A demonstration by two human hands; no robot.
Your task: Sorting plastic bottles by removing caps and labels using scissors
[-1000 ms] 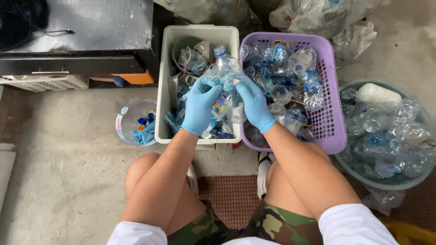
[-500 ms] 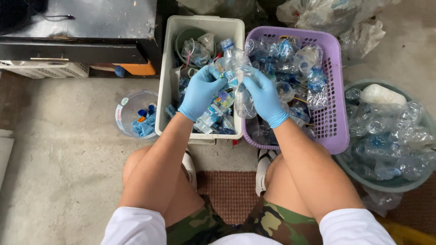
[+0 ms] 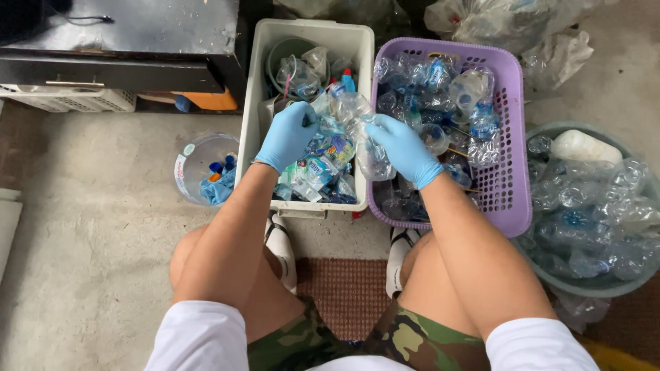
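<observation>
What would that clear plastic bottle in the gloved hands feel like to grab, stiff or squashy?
Probably squashy: the clear bottle looks thin-walled and dented, like the crumpled ones in the purple basket. It appears empty, so likely very light. The left hand and right hand both grip it, so it may be a bit slippery against gloves.

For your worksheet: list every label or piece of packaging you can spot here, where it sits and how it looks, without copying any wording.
Peeled labels: white bin, under left hand; crumpled blue-white film.
Clear bottle: held in both hands, right hand; crushed.
Bottle labels: purple basket; blue bands.
Bottle caps: round tub; blue.
</observation>
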